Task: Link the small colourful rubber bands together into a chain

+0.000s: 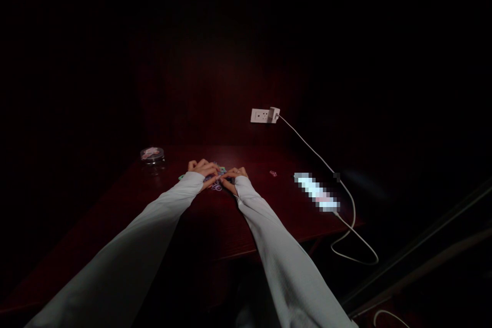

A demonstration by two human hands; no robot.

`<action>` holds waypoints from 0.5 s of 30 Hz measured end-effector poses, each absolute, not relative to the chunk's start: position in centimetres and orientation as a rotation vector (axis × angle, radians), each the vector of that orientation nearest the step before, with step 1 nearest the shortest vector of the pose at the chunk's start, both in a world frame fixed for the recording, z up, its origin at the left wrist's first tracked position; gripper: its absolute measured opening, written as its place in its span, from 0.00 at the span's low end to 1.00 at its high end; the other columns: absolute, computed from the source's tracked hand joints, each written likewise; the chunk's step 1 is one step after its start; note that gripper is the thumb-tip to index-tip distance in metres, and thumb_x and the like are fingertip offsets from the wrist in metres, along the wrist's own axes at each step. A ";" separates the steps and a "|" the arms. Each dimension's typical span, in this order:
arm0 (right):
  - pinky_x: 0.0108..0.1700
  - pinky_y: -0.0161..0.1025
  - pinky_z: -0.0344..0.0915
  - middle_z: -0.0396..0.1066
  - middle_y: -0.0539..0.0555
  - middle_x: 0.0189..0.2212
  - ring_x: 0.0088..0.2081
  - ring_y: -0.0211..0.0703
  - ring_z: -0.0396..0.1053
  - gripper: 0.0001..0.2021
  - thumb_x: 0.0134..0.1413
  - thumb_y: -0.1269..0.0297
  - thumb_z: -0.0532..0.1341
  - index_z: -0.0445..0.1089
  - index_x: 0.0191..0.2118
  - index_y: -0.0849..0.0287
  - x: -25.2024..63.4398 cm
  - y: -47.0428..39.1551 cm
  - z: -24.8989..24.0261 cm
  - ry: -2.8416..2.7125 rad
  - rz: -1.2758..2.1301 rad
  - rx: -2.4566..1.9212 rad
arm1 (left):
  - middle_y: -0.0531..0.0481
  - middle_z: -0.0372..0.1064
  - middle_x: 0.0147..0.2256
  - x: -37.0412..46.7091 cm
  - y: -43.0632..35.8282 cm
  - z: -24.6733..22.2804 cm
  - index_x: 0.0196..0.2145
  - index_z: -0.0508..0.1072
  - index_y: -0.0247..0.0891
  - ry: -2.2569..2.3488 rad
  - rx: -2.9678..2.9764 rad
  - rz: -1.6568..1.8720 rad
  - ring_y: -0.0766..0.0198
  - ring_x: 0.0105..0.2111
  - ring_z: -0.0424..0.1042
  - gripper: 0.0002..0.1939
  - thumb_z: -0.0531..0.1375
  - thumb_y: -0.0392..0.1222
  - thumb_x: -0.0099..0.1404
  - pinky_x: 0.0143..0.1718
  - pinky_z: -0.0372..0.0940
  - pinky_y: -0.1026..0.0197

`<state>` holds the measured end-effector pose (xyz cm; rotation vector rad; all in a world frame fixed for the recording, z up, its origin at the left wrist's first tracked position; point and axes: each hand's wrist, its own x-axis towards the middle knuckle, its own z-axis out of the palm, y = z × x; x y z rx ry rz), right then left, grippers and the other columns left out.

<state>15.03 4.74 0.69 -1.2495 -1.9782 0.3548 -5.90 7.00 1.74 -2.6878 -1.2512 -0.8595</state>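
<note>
A small pile of thin, coloured elastic hair ties (pixel 217 186), in purple, green and blue tones, lies on the dark red table. From the left, my left hand (pixel 202 170) reaches over it with bent fingers, closed on some of the hair ties. My right hand (pixel 233 177) meets it from the other side, thumb and fingers pinched at the pile. The fingertips of both hands nearly touch, and they hide part of the pile. Which single ties are held is too small to tell. A little pink cluster (pixel 273 173) sits apart, right of my right hand.
A clear round container with a patterned lid (pixel 152 155) stands at the table's back left. On the right lies a lit, blurred-out phone-like device (pixel 317 192); its white cable (pixel 315 152) loops past the table edge to a charger in the wall socket (pixel 260 116). The surroundings are very dark.
</note>
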 end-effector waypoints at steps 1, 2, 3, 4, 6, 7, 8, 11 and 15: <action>0.52 0.43 0.58 0.77 0.53 0.39 0.46 0.48 0.62 0.06 0.61 0.58 0.69 0.84 0.41 0.46 15.0 4.8 0.7 -1.979 0.352 -1.252 | 0.50 0.78 0.48 -5.9 7.0 1.7 0.35 0.77 0.45 -1.254 -2.687 -0.862 0.52 0.49 0.64 0.11 0.58 0.46 0.74 0.52 0.47 0.45; 0.52 0.43 0.58 0.77 0.53 0.39 0.47 0.48 0.62 0.06 0.61 0.58 0.69 0.84 0.41 0.46 15.0 4.8 0.6 -1.980 0.349 -1.254 | 0.50 0.78 0.48 -5.9 7.1 1.7 0.35 0.76 0.45 -1.249 -2.689 -0.864 0.52 0.49 0.64 0.11 0.57 0.46 0.74 0.52 0.47 0.45; 0.52 0.43 0.58 0.77 0.53 0.39 0.47 0.48 0.62 0.06 0.60 0.58 0.70 0.84 0.41 0.46 15.0 4.8 0.6 -1.979 0.345 -1.256 | 0.50 0.78 0.48 -6.0 7.1 1.6 0.35 0.76 0.45 -1.238 -2.693 -0.866 0.52 0.49 0.64 0.11 0.57 0.47 0.74 0.52 0.47 0.45; 0.52 0.44 0.58 0.77 0.53 0.39 0.47 0.48 0.62 0.06 0.60 0.58 0.70 0.84 0.41 0.46 15.0 4.9 0.5 -1.979 0.342 -1.257 | 0.50 0.78 0.48 -6.0 7.1 1.6 0.35 0.76 0.45 -1.228 -2.693 -0.871 0.52 0.48 0.64 0.12 0.57 0.47 0.74 0.52 0.47 0.46; 0.52 0.44 0.58 0.76 0.53 0.39 0.47 0.49 0.62 0.06 0.60 0.57 0.70 0.84 0.41 0.46 15.0 4.9 0.5 -1.975 0.339 -1.258 | 0.49 0.77 0.47 -6.0 7.0 1.6 0.35 0.76 0.44 -1.214 -2.688 -0.881 0.52 0.48 0.64 0.12 0.56 0.47 0.75 0.52 0.47 0.46; 0.51 0.44 0.58 0.76 0.53 0.39 0.47 0.49 0.62 0.06 0.61 0.56 0.69 0.84 0.41 0.46 15.0 5.0 0.4 -1.978 0.341 -1.256 | 0.49 0.77 0.47 -6.0 6.9 1.7 0.36 0.76 0.44 -1.209 -2.688 -0.882 0.52 0.48 0.64 0.12 0.56 0.47 0.75 0.51 0.47 0.46; 0.51 0.44 0.58 0.76 0.53 0.39 0.47 0.49 0.62 0.07 0.61 0.55 0.69 0.84 0.41 0.46 15.0 5.0 0.4 -1.983 0.345 -1.254 | 0.49 0.78 0.47 -5.9 6.9 1.7 0.36 0.77 0.44 -1.211 -2.684 -0.884 0.52 0.48 0.64 0.12 0.56 0.47 0.74 0.51 0.47 0.46; 0.51 0.44 0.57 0.76 0.53 0.39 0.46 0.49 0.61 0.09 0.62 0.52 0.68 0.84 0.41 0.46 15.1 5.0 0.5 -1.996 0.349 -1.250 | 0.49 0.78 0.48 -5.8 6.7 1.9 0.36 0.77 0.44 -1.236 -2.677 -0.882 0.52 0.48 0.64 0.11 0.57 0.47 0.74 0.50 0.47 0.46; 0.52 0.43 0.56 0.76 0.53 0.39 0.47 0.49 0.61 0.09 0.63 0.52 0.67 0.85 0.41 0.46 15.0 4.9 0.6 -1.995 0.349 -1.265 | 0.50 0.78 0.49 -5.8 6.7 1.9 0.37 0.78 0.45 -1.266 -2.686 -0.867 0.52 0.49 0.65 0.11 0.58 0.48 0.73 0.49 0.47 0.46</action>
